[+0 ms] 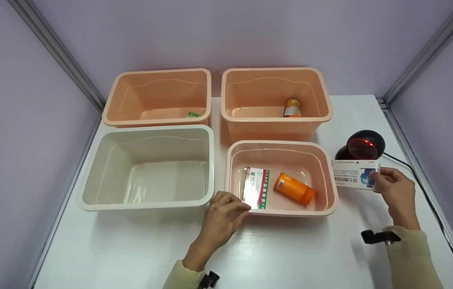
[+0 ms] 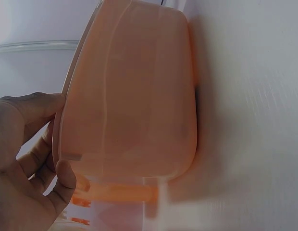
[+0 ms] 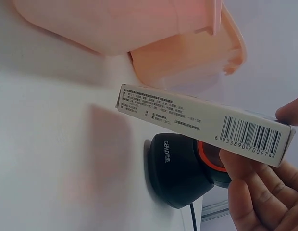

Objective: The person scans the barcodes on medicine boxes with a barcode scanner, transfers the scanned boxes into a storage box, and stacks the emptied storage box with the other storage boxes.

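Nearest me, the left hand (image 1: 222,214) pinches the near rim of a pink bin (image 1: 276,143), inside which a white carton (image 1: 256,188) and an orange bottle (image 1: 294,188) lie apart. To the bin's right, the right hand (image 1: 397,192) pinches one end of a white box (image 1: 351,174), barcode on its narrow side, held above the table (image 1: 150,249) near a black scanner (image 1: 367,144) glowing red. Behind the pink bin stands a peach bin (image 1: 276,119) containing another bottle (image 1: 292,108).

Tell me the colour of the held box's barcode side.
The box is white there, with black print; right wrist view shows best.
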`<state>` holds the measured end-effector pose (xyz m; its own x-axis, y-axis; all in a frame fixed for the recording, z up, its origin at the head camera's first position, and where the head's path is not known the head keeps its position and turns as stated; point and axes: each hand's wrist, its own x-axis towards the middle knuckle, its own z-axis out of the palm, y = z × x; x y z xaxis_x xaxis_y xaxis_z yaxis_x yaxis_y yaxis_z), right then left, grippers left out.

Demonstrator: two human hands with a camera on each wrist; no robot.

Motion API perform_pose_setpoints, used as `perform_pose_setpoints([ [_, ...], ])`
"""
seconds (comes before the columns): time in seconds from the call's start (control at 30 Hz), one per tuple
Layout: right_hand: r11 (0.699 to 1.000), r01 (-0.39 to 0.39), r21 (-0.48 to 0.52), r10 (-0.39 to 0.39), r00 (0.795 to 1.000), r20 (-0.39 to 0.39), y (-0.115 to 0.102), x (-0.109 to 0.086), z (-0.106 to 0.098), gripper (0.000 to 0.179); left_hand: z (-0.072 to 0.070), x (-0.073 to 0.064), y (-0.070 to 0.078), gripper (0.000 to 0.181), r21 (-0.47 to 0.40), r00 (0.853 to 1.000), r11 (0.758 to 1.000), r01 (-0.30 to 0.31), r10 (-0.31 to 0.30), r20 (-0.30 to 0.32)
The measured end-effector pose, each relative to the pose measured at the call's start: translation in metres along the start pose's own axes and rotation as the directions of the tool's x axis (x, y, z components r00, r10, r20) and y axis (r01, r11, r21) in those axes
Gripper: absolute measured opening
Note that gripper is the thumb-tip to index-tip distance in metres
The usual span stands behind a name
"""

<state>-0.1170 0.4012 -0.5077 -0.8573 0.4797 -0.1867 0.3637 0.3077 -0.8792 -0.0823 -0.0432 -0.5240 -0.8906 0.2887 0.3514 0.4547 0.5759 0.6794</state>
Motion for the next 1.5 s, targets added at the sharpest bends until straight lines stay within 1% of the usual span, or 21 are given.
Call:
perform_pose_setpoints([
  [0.2,1.000,-0.007,0.011,0.007,1.000,-0.001,-0.003,-0.001,-0.002,0.019,0.000,0.000,-0.001,0.008,0.001,1.000,1.000,-0.016,0.016,-0.010],
  [0.33,1.000,-0.018,-0.007,0.018,1.000,-0.018,-0.006,-0.002,-0.004,0.018,0.000,0.000,-0.001,0.008,-0.010,1.000,1.000,-0.017,0.017,-0.013],
  [0.43,1.000,-0.025,0.005,0.025,0.999,-0.027,-0.009,-0.003,-0.006,0.018,0.000,0.000,0.000,0.007,-0.010,1.000,1.000,-0.018,0.018,-0.013],
  [0.7,0.991,-0.046,0.129,0.056,0.996,-0.074,-0.021,-0.006,-0.014,0.018,-0.001,-0.001,0.000,0.007,-0.011,1.000,1.000,0.007,-0.007,0.005],
  [0.97,0.975,-0.060,0.216,0.085,0.990,-0.111,-0.036,-0.006,-0.020,0.021,0.000,0.000,0.000,0.007,0.001,1.000,1.000,0.024,-0.024,0.015],
  [1.03,0.968,-0.053,0.245,0.084,0.989,-0.118,-0.039,-0.006,-0.021,0.021,0.000,0.000,0.001,0.007,0.001,0.999,1.000,0.029,-0.029,0.018],
  [1.33,0.937,0.021,0.350,0.035,0.987,-0.155,-0.055,-0.007,-0.021,0.018,0.000,0.000,0.000,0.008,-0.005,0.998,0.999,0.042,-0.042,0.037],
  [1.5,0.924,0.056,0.378,0.004,0.988,-0.157,-0.065,-0.007,-0.016,0.017,0.000,0.000,0.001,0.008,-0.006,0.999,0.999,0.034,-0.034,0.029],
])
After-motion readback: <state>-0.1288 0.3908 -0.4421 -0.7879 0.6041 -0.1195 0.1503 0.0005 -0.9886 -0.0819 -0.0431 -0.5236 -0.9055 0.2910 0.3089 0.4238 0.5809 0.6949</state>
